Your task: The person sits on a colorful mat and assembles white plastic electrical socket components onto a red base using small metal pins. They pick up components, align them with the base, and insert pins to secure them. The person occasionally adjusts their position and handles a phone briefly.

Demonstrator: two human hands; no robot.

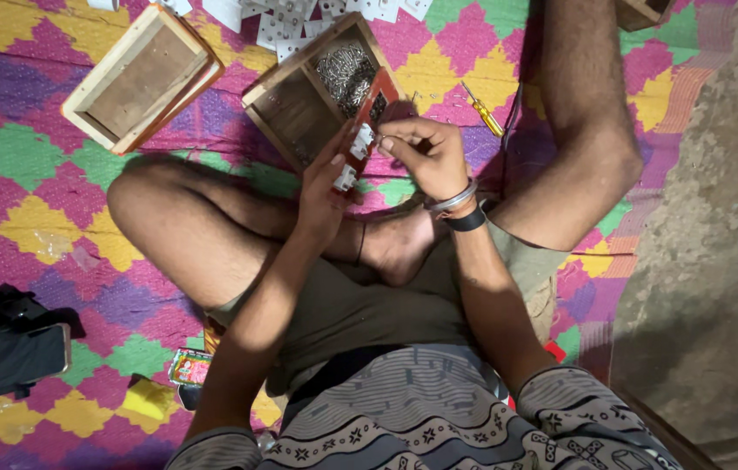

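Both hands work a red-brown board over my crossed legs.

My left hand [321,187] grips the narrow red-brown board [367,130] from below, holding it tilted above my shin, with small white fittings [360,141] mounted along its face. My right hand [428,155] is pinched closed at the upper fitting, fingertips touching it; whether something tiny sits between them I cannot tell. Just behind the board lies an open wooden box [317,91] on the patterned mat [30,218], one compartment holding a heap of small metal screws [345,74]. A yellow-handled screwdriver [484,111] lies on the mat just right of my right hand. An empty wooden tray [141,78] sits well to the left, and a dark phone [16,359] lies near my left knee.
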